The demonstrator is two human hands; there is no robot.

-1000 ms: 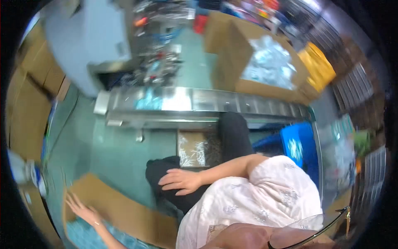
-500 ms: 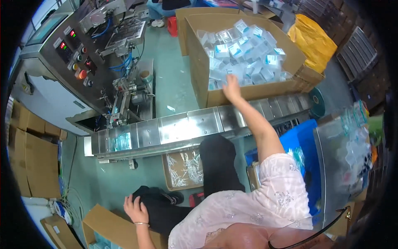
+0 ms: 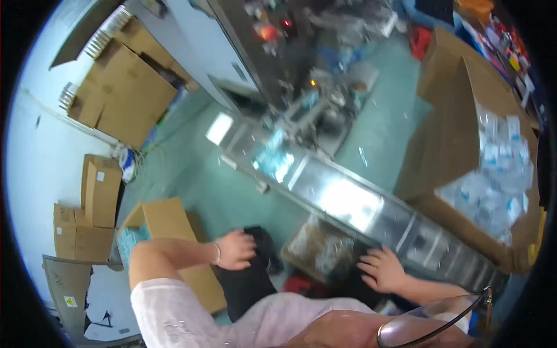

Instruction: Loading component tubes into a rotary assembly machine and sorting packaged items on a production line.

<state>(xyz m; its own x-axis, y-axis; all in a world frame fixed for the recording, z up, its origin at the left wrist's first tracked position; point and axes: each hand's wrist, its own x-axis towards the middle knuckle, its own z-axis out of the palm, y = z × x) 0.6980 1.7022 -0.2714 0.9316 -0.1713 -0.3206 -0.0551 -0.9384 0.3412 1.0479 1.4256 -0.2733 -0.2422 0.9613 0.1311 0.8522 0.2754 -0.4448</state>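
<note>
My left hand (image 3: 235, 249) rests over my left thigh, its fingers loosely extended, with nothing visible in it. My right hand (image 3: 383, 269) lies by my right knee at the near side of the metal conveyor (image 3: 400, 226), fingers spread and holding nothing that I can see. On the conveyor's far left part lie shiny clear-and-teal packs (image 3: 275, 159), blurred. To the right, a big cardboard box (image 3: 438, 156) holds many clear plastic boxes (image 3: 493, 180) with blue-and-white parts.
Beside my left arm stands an open carton (image 3: 174, 223) with teal packs inside. A shallow tray (image 3: 319, 246) of white pieces sits on the floor under the conveyor. The machine (image 3: 255, 52) stands beyond its left end. Stacked cartons (image 3: 130, 98) line the left wall.
The view has swung left and tilted. My right hand has come back from the big box of clear plastic boxes to my knee. My left hand remains over the thigh.
</note>
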